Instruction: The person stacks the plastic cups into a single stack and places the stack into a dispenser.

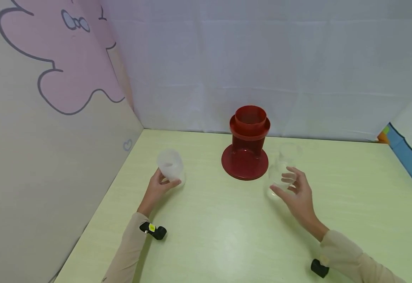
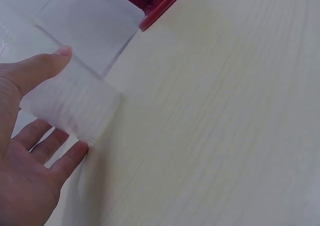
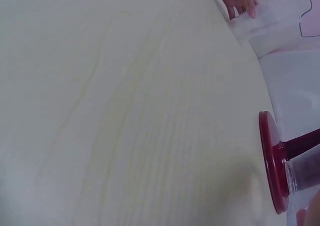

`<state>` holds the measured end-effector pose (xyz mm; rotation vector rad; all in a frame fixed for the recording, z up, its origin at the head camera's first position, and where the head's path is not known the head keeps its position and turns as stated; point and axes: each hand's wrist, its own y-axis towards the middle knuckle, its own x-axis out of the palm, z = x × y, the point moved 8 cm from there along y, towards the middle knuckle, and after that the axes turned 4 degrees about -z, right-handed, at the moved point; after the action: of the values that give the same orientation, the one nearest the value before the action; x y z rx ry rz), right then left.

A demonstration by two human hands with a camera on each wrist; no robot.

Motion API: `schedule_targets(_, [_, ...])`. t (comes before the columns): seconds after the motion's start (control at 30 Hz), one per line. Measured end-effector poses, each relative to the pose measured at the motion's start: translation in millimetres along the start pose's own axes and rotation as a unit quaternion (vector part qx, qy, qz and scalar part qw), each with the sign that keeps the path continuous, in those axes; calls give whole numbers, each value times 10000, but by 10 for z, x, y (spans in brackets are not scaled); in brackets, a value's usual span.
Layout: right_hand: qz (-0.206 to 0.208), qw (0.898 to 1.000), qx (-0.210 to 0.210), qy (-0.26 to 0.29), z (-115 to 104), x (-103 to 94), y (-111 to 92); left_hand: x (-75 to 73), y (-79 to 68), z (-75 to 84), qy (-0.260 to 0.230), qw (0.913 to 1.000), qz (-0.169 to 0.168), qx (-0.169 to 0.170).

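My left hand [image 1: 157, 190] grips a frosted, translucent plastic cup [image 1: 170, 165] at the left of the table. In the left wrist view the thumb lies along one side of this cup [image 2: 75, 94] and the other fingers [image 2: 70, 163] come round beneath. On the right, my right hand [image 1: 299, 196] holds a clear plastic cup [image 1: 281, 171] between thumb and curled fingers. Only a bit of that hand [image 3: 314, 211] shows at the lower right edge of the right wrist view, beside the clear cup [image 3: 304, 171].
A dark red round-based stand with a collared, open top [image 1: 246, 157] rises between the two cups, toward the back of the pale table [image 1: 206, 220]. A white cloth wall [image 1: 262, 63] closes off the back. A printed panel [image 1: 67, 157] borders the left.
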<state>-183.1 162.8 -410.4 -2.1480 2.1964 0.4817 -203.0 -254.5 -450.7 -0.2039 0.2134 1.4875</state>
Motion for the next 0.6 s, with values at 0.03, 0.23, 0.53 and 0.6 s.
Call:
schedule_targets(0.03, [-8,10000,-55,5,-25,11,0,0,1,-1,-5,10000,-2,-1])
schedule_targets(0.23, [-130,9995,-183,-200,-181,107,18,-21,56,-153,-101,9999,52,125])
schedule_targets(0.53, [-446,9984,-279,-222,-299,252,86,-36,107,-283,-34,9999,101,124])
schedule_targets(0.6, [-519,9979,-294,-242,-385,286,93,-31,80,-212,-51,9999,64,119])
